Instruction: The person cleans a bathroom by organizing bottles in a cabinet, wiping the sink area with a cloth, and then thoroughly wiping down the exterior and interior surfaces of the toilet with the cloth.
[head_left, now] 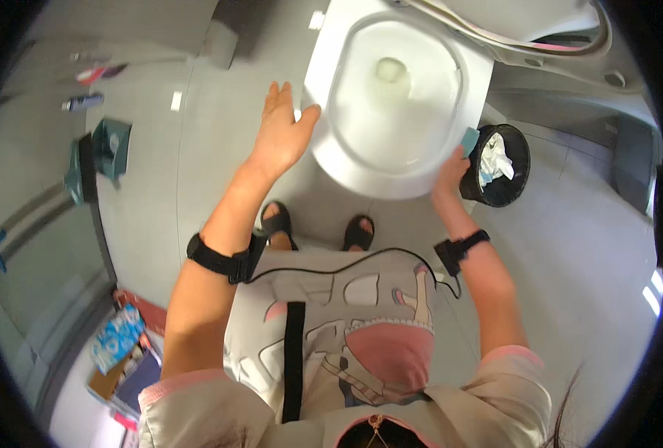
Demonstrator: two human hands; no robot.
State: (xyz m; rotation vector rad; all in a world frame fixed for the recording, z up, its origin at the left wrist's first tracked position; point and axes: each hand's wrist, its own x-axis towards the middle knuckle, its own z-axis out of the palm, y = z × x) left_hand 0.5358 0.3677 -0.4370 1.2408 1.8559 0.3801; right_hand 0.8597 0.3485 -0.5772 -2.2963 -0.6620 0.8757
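A white toilet bowl (324, 142) stands in front of me with its lid and seat (495, 45) raised; a little water lies at the bottom. Beside the bowl's left edge is my left hand (283, 134), its fingers spread and nothing in it. My right hand (451, 175) is at the right outer side of the bowl, closed on a small teal sponge (470, 141) that pokes out past the fingers. The bowl's side and the angle hide part of the right fingers.
Close to my right hand stands a black bin (521, 175) with crumpled white paper (495, 158) inside. A dark green container (112, 148) is at the left by a glass panel (48, 254). A box of packages (126, 358) lies lower left. My slippered feet (359, 231) are below the bowl.
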